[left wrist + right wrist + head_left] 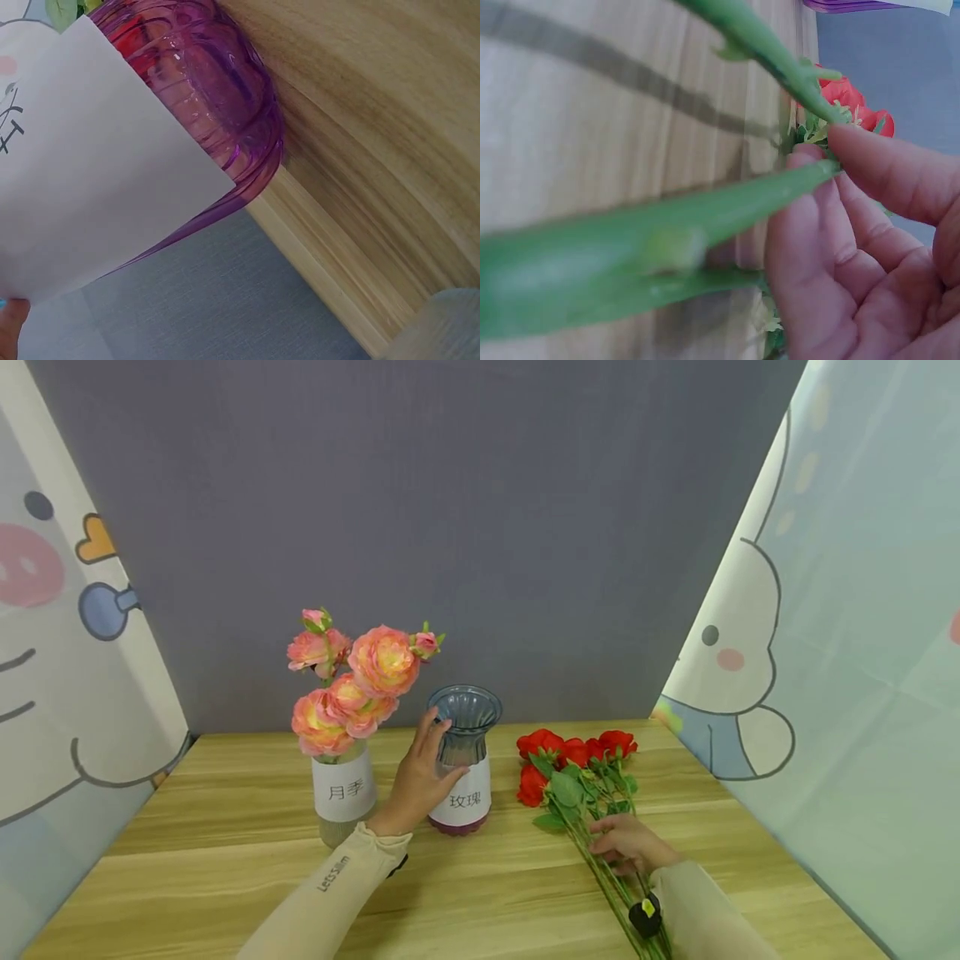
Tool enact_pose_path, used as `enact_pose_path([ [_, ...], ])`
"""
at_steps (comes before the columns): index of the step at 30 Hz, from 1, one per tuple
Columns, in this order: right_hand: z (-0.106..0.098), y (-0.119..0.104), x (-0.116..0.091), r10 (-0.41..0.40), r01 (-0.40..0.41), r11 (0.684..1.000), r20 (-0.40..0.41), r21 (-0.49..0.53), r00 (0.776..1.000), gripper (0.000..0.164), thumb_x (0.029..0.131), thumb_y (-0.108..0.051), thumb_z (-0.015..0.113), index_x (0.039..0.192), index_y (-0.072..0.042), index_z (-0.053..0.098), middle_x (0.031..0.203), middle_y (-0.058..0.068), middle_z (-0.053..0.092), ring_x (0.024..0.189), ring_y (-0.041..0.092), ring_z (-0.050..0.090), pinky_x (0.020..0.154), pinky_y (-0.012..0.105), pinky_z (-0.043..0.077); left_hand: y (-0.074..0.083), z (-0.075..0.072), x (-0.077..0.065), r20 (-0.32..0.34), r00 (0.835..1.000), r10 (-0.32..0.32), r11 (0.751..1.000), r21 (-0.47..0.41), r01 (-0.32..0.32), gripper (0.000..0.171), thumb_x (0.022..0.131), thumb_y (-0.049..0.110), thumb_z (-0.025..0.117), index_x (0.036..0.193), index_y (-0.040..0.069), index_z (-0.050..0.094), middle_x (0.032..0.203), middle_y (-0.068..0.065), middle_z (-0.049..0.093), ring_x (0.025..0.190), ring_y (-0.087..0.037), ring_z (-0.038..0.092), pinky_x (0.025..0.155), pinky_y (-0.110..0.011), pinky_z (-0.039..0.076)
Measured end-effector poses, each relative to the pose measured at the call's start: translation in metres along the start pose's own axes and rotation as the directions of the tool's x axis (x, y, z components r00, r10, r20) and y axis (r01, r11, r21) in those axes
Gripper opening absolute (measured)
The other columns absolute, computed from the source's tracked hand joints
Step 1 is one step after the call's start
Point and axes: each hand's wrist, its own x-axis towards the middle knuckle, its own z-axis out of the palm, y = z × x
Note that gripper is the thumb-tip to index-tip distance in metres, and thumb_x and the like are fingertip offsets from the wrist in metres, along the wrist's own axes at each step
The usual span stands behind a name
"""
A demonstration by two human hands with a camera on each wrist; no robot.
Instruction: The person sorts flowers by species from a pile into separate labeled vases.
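Note:
My left hand [422,781] is at the left side of a glass vase [467,714], blue at the rim and purple at the base. Its thumb lies over the white paper label [472,789], and the fingers curl at the neck. In the left wrist view the vase's purple base [232,97] fills the upper middle, with a fingertip [10,319] at the label's edge. To the right, several red artificial roses [542,743] lie with their blooms toward the back. Among their stems, my right hand [628,843] pinches a green rose stem [772,56] between thumb and fingers.
Left of the glass vase stands another labelled vase [345,793] with pink-orange artificial flowers [384,662]. Both vases and the roses are on a wooden table [225,877]. A grey panel [480,527] rises behind it, between cartoon-printed side curtains [862,693].

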Motion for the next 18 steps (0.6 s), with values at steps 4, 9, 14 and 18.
enact_pose_path([
  [4, -0.004, -0.004, 0.000, -0.016, 0.016, 1.000, -0.013, 0.009, 1.000, 0.043, 0.088, 0.005, 0.059, 0.128, 0.013, 0.047, 0.080, 0.008, 0.063, 0.054, 0.010, 0.045, 0.049, 0.024, 0.042, 0.000, 0.001, 0.001, 0.011, 1.000, 0.001, 1.000, -0.010, 0.000, 0.084, 0.063, -0.005, 0.086, 0.130, 0.000, 0.035, 0.139, -0.034, 0.030, 0.117, -0.051, 0.047, 0.077, -0.052, 0.051],
  [9, -0.016, -0.012, -0.005, -0.087, 0.088, 0.996, -0.041, 0.032, 0.995, 0.041, 0.090, 0.007, 0.053, 0.128, 0.016, 0.042, 0.091, 0.013, 0.064, 0.058, 0.011, 0.050, 0.051, 0.025, 0.047, 0.001, 0.005, 0.007, 0.018, 1.000, 0.001, 1.000, -0.018, 0.000, 0.080, 0.066, -0.006, 0.084, 0.130, -0.001, 0.035, 0.140, -0.035, 0.029, 0.118, -0.051, 0.046, 0.077, -0.053, 0.051],
  [14, -0.017, -0.024, -0.011, -0.137, 0.142, 0.989, -0.117, 0.039, 0.984, 0.042, 0.090, 0.004, 0.056, 0.129, 0.014, 0.043, 0.094, 0.013, 0.060, 0.067, 0.016, 0.052, 0.058, 0.032, 0.050, 0.000, 0.001, 0.004, 0.034, 0.999, -0.021, 1.000, -0.002, 0.021, 0.078, 0.068, -0.004, 0.083, 0.129, -0.002, 0.036, 0.140, -0.034, 0.030, 0.117, -0.051, 0.047, 0.077, -0.054, 0.051],
  [18, -0.021, -0.038, -0.019, -0.189, 0.198, 0.980, -0.183, 0.031, 0.965, 0.046, 0.091, 0.001, 0.058, 0.132, 0.014, 0.041, 0.097, 0.011, 0.060, 0.086, 0.027, 0.061, 0.067, 0.041, 0.054, 0.000, -0.001, 0.000, 0.031, 0.999, -0.031, 1.000, -0.001, 0.031, 0.077, 0.067, -0.004, 0.084, 0.129, -0.002, 0.038, 0.140, -0.033, 0.030, 0.118, -0.051, 0.046, 0.078, -0.055, 0.050],
])
